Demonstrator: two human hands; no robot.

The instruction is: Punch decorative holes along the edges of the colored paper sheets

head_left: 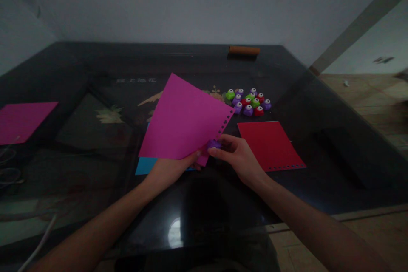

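My left hand (170,169) grips the near corner of a magenta paper sheet (183,119) and holds it tilted above the dark glass table (95,187). A row of small punched holes runs along the sheet's right edge. My right hand (237,157) pinches a small purple punch (214,144) clamped on that same edge near the lower corner. A blue sheet (145,165) lies on the table under the magenta one, mostly hidden.
A red sheet (269,144) with holes along its near edge lies right of my right hand. Several small green, purple and red punches (250,102) sit clustered behind it. Another magenta sheet (22,121) lies far left. A brown cylinder (244,50) rests at the far table edge.
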